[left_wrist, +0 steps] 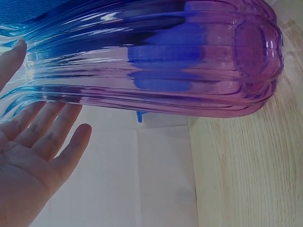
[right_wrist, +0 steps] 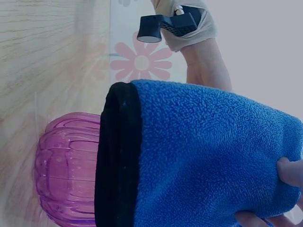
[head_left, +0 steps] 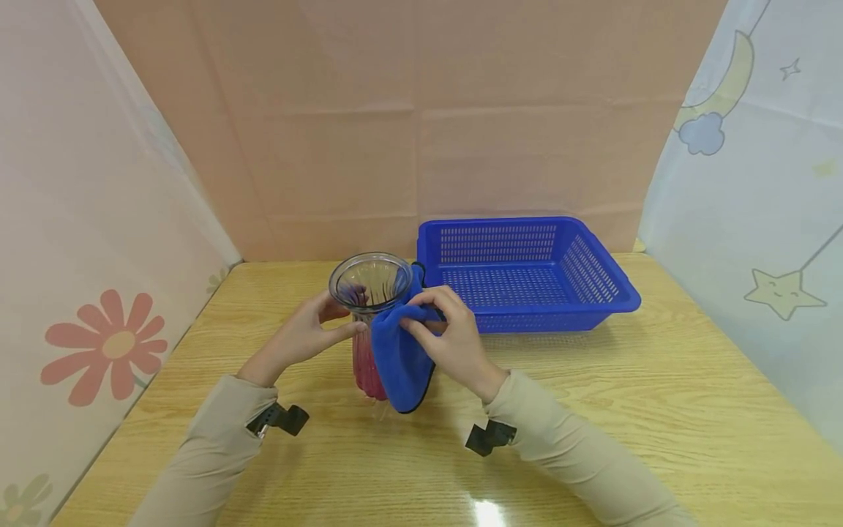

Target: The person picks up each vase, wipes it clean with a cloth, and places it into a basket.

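A ribbed glass vase (head_left: pixel 369 366), clear at its flared rim and pink toward the base, stands upright on the table. My left hand (head_left: pixel 306 333) holds it around the neck from the left, thumb in front and fingers behind, as the left wrist view shows with the vase (left_wrist: pixel 213 61) lying across the picture. In my right hand (head_left: pixel 454 337) a blue cloth (head_left: pixel 402 366) with a black edge is pinched near the rim. The cloth (right_wrist: pixel 203 146) hangs down the vase's right side and hides part of it in the right wrist view.
A blue plastic basket (head_left: pixel 527 318) with slotted sides sits behind and to the right of the vase. The wooden table (head_left: pixel 593 410) runs back to a plain peach backdrop (head_left: pixel 316 146). Patterned sheets (head_left: pixel 737 219) hang at both sides.
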`<action>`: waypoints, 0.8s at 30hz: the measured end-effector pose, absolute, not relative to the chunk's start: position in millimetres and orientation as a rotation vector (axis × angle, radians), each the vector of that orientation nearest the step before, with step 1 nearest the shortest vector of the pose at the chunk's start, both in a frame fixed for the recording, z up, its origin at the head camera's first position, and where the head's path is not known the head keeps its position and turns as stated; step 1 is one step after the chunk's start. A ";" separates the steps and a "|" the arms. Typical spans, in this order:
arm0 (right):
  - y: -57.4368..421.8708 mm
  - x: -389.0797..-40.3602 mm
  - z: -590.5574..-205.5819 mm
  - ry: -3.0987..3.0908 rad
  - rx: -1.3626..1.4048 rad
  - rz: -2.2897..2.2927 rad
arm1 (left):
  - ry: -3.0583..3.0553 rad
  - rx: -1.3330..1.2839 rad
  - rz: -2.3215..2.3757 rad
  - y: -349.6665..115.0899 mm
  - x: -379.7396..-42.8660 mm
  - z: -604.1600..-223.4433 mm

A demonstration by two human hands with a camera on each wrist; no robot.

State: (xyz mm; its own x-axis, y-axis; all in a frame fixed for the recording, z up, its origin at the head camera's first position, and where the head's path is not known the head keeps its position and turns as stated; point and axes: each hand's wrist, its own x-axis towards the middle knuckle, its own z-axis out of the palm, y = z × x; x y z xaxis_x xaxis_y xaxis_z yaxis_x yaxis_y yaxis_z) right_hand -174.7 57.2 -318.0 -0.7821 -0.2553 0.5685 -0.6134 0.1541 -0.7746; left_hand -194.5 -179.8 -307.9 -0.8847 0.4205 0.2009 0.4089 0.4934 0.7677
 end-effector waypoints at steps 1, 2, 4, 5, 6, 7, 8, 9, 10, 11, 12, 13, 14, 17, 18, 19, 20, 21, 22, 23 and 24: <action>56.9 -174.9 -319.0 -2.138 0.839 1.664 | 2.705 0.751 1.384 -179.8 -194.5 -308.1; 56.5 -175.5 -320.3 -2.145 0.843 1.659 | 2.706 0.752 1.387 -179.7 -194.5 -308.2; 55.7 -176.4 -322.1 -2.167 0.843 1.632 | 2.706 0.758 1.391 -179.7 -194.7 -308.6; 55.5 -176.8 -322.9 -2.181 0.839 1.614 | 2.706 0.761 1.392 -179.8 -194.8 -308.9; 55.3 -176.9 -323.3 -2.194 0.836 1.599 | 2.707 0.763 1.394 -179.9 -194.8 -309.1; 54.9 -177.2 -323.8 -2.208 0.832 1.582 | 2.706 0.767 1.396 -180.0 -194.9 -309.4; 54.7 -177.4 -324.3 -2.220 0.829 1.564 | 2.707 0.770 1.398 -180.1 -194.9 -309.6; 54.5 -177.3 -324.2 -2.231 0.824 1.548 | 2.707 0.775 1.399 -180.2 -195.0 -309.8; 54.4 -177.1 -324.1 -2.241 0.820 1.538 | 2.706 0.776 1.399 -180.2 -195.0 -310.0; 54.3 -177.1 -324.1 -2.251 0.813 1.527 | 2.707 0.777 1.398 -180.2 -194.9 -310.1; 54.1 -176.9 -324.1 -2.261 0.809 1.515 | 2.707 0.776 1.398 -180.1 -194.9 -310.1; 54.0 -176.6 -323.9 -2.272 0.805 1.501 | 2.705 0.775 1.399 -180.0 -194.9 -310.1; 54.0 -176.7 -324.1 -2.283 0.802 1.487 | 2.704 0.774 1.399 -179.9 -194.8 -310.1; 54.1 -176.9 -324.7 -2.318 0.795 1.437 | 2.703 0.763 1.394 -179.8 -194.7 -310.2; 54.3 -176.9 -324.8 -2.329 0.797 1.425 | 2.704 0.760 1.391 -180.0 -194.7 -310.3; 54.5 -176.7 -324.8 -2.335 0.800 1.409 | 2.706 0.755 1.388 -180.0 -194.6 -310.5; 54.8 -176.7 -325.2 -2.343 0.801 1.397 | 2.708 0.750 1.384 -180.1 -194.6 -310.6; 55.1 -176.5 -325.3 -2.352 0.803 1.385 | 2.710 0.749 1.381 -180.2 -194.6 -310.7; 55.5 -176.3 -325.7 -2.362 0.805 1.379 | 2.710 0.746 1.382 -180.2 -194.7 -310.8; 55.8 -176.1 -325.9 -2.368 0.808 1.373 | 2.711 0.743 1.382 -180.1 -194.8 -310.9; 56.3 -175.7 -326.1 -2.374 0.814 1.366 | 2.715 0.739 1.381 -180.0 -194.9 -310.9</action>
